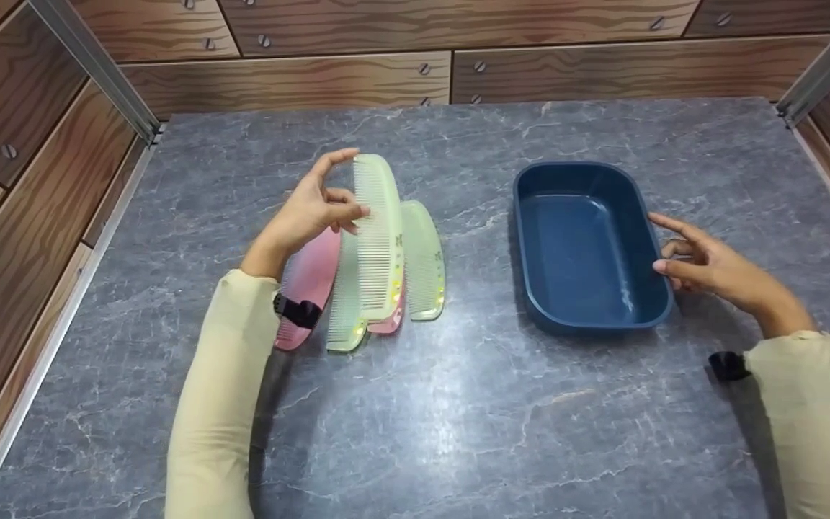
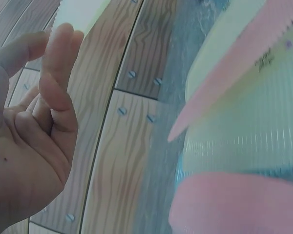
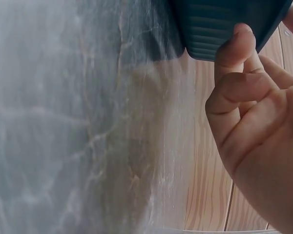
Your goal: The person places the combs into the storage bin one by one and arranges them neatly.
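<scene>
My left hand (image 1: 314, 205) pinches a pale green comb (image 1: 380, 238) by its toothed side, above several other combs. Beneath and around it are a pink comb (image 1: 314, 277), a second green comb (image 1: 346, 303), a mostly covered pink comb (image 1: 388, 323) and a green comb (image 1: 424, 259) on the right. Only a corner of the held comb (image 2: 83, 12) shows in the left wrist view. At the right side of a blue rectangular tub (image 1: 530, 288), my right hand (image 1: 717, 270) holds the rim, thumb over the edge and curled fingers against the outer wall.
The grey marbled tabletop (image 1: 415, 432) carries the combs at left of centre and the tub at right. Wood-patterned panels (image 1: 343, 83) with screw heads stand along the back and sides. Metal posts (image 1: 101, 68) rise at the back corners.
</scene>
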Motion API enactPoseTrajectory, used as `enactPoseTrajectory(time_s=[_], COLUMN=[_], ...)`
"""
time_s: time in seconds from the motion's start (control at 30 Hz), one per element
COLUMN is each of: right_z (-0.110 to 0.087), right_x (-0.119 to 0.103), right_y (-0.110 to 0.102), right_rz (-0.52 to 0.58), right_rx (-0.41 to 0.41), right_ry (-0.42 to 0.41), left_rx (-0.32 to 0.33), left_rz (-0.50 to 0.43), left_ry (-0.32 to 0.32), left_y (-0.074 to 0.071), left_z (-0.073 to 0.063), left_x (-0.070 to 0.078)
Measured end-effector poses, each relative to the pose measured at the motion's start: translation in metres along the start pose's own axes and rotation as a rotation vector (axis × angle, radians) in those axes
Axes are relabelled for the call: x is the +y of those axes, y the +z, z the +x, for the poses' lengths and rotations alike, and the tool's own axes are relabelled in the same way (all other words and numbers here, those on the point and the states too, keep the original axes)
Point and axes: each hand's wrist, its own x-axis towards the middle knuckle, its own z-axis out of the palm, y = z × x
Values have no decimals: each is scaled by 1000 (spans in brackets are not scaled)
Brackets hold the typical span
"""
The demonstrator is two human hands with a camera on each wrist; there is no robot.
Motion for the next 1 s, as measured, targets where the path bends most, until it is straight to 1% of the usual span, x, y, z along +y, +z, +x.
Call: enactPoseTrajectory(time_s=[0.33, 0.43, 0.57, 0.7, 0.83, 1.0], right_z=[-3, -4, -4, -3, -1, -1], right_x=[3, 4, 4, 3, 2, 3], right_y=[2, 1, 0, 0, 0, -2], right_rz=[51, 53, 62, 105, 151, 163], right_rx=[-12, -18, -24, -30, -38, -62], right_ry=[3, 9, 19, 29, 32, 24], left_rx=[64, 83, 105, 96, 77, 47], left_rz=[-68, -125, -179, -209, -244, -267], left_ry=[84, 106, 129, 153, 152, 151], left_y=[25, 34, 47, 58, 71, 88], left_z=[14, 20, 28, 35, 41, 51], left_x=[8, 13, 19, 25, 28, 30])
